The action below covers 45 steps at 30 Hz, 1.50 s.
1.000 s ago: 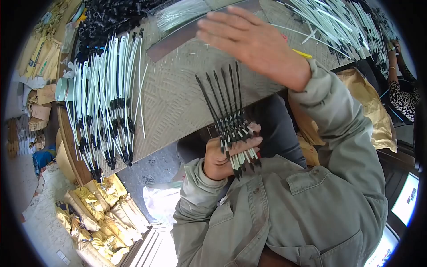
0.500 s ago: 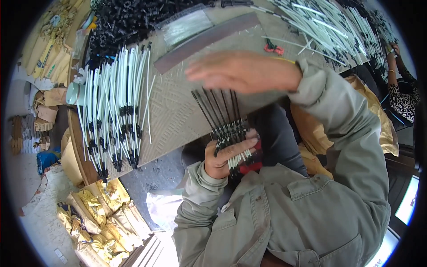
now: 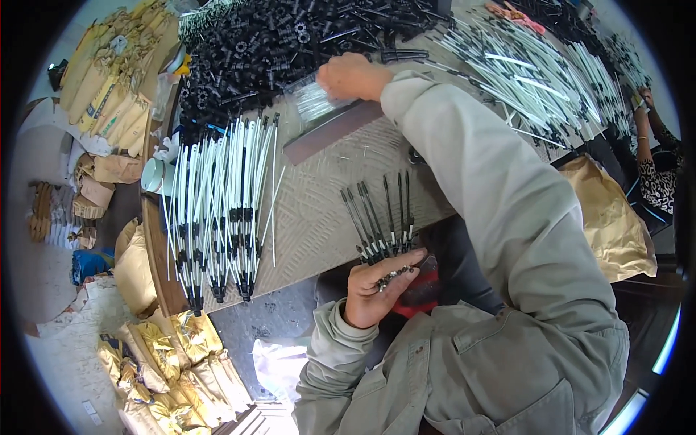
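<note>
Holding black rods [image 3: 372,212] near table edge [image 3: 304,267]: left hand [image 3: 375,288].

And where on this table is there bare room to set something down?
The textured tabletop between the white rods at left and the dark rods in the left hand, on the near side of the brown strip; a few tiny bits lie near it. Crowded: black parts at the far side, more white rods at right, clear strips by the right hand.

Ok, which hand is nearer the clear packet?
Right. The right hand is at the right end of the clear packet; the left hand is farther off, by the near edge of the table, holding rods.
</note>
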Available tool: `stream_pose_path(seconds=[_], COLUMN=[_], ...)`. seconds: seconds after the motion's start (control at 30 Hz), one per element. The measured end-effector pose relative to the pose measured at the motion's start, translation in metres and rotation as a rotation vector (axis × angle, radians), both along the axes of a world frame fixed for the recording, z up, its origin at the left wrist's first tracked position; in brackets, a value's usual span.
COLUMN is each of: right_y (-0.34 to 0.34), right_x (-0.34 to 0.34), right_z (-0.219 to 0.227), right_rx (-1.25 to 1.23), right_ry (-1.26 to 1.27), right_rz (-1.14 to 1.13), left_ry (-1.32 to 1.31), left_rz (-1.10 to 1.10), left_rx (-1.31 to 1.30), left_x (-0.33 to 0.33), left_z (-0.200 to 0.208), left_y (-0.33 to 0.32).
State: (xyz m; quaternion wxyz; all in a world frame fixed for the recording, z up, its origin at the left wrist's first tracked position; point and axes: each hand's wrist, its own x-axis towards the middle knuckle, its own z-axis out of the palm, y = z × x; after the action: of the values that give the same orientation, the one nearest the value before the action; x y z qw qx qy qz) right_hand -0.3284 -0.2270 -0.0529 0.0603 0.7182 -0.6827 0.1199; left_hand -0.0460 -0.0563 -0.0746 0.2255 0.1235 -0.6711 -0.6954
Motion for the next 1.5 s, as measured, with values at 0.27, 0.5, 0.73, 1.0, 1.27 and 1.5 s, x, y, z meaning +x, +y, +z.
stream_pose_path(seconds=[0.27, 0.5, 0.73, 1.0, 1.27, 1.5], right_y=[0.009, 0.176, 0.278, 0.281, 0.281, 0.28], right_x=[-0.013, 0.054, 0.102, 0.102, 0.101, 0.103], right_z=[0.003, 0.044, 0.037, 0.027, 0.031, 0.032], right_rx=[-0.142, -0.306, -0.501, -0.59, -0.583, -0.623], right_ry=[0.119, -1.22, -0.503, -0.429, -0.404, -0.34], right_rz=[-0.026, 0.18, 0.188, 0.111, 0.112, 0.125], left_ry=[0.042, 0.085, 0.193, 0.141, 0.156, 0.112], left_rz=[0.042, 0.156, 0.271, 0.39, 0.374, 0.354], left_rx=[0.246, 0.351, 0.121, 0.099, 0.127, 0.126], left_x=[-0.011, -0.014, -0.011, -0.014, -0.011, -0.002], left_z=[0.008, 0.006, 0.0, -0.005, -0.009, -0.019], left_y=[0.005, 0.008, 0.014, 0.019, 0.015, 0.01])
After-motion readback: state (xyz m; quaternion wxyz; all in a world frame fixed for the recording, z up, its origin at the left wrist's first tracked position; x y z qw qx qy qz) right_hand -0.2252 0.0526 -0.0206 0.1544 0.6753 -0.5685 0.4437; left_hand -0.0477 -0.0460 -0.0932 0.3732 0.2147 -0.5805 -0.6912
